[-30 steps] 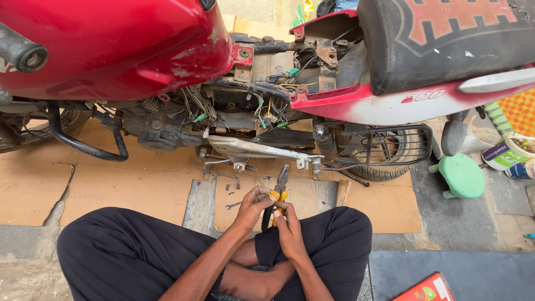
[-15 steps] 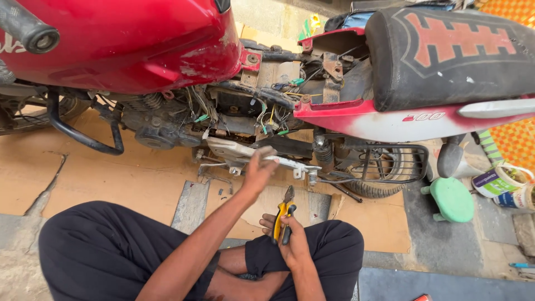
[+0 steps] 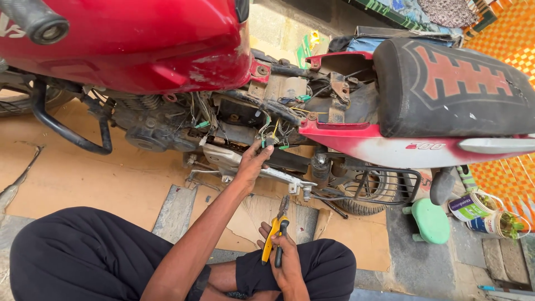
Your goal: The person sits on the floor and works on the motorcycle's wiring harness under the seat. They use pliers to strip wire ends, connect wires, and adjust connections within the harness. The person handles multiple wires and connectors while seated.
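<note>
I sit cross-legged in black trousers in front of a red motorcycle (image 3: 139,44) with its side panels off. My left hand (image 3: 253,161) reaches up into the exposed wiring (image 3: 273,131) under the frame, fingers pinched around a bundle of wires. My right hand (image 3: 284,259) rests low above my lap and holds pliers (image 3: 276,234) with yellow and black handles, jaws pointing up towards the bike. The black seat (image 3: 451,83) with a red pattern lies to the right.
Flattened cardboard (image 3: 111,184) covers the ground under the bike. A green stool (image 3: 430,220) and two paint cans (image 3: 482,214) with plants stand at the right. A black crash bar (image 3: 61,131) curves at the left, and the rear wheel guard (image 3: 384,189) lies behind my hand.
My left hand has let go of the pliers and risen from my lap up to the wiring under the frame. The right hand keeps the pliers low. The view has tilted closer to the bike.
</note>
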